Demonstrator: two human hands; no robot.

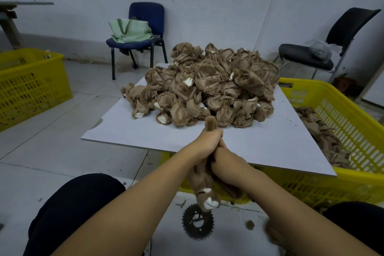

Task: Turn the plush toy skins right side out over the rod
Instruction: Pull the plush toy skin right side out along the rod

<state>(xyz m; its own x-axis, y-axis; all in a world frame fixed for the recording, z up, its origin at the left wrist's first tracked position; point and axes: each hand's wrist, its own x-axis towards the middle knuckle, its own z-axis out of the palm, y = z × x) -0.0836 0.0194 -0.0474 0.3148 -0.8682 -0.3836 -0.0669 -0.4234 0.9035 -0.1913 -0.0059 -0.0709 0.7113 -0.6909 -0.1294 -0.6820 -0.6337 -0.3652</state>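
Brown plush fills both hands at the middle of the scene: a plush toy skin [204, 181] is bunched lengthwise between them, held upright. The left hand [204, 143] is curled tight around its upper part, and a fuzzy brown tip pokes up above the fist. The right hand [225, 167] grips the fabric just below, touching the left, fingers wrapped round the skin. Beneath the hands the skin hangs down, furry side out, with white patches at its lower end. I cannot make out the rod itself; the fabric and the hands cover whatever runs through the middle.

On the floor right under the hanging end lies a dark toothed sprocket [197, 224]. The person's knees, in dark trousers, sit at either side of it.

Just past the hands is a flat grey board [124, 131], resting partly on a yellow crate [342, 114] at the right that holds more brown fabric. On the board's far half sits a big pile of skins [209, 87], brown and crumpled, woven backing outward, with white bits showing.

Another yellow basket [31, 85] stands well off to the left. Against the wall stand a blue chair [153, 18] carrying a green bag [129, 30] and, to the right, a black chair [351, 27].
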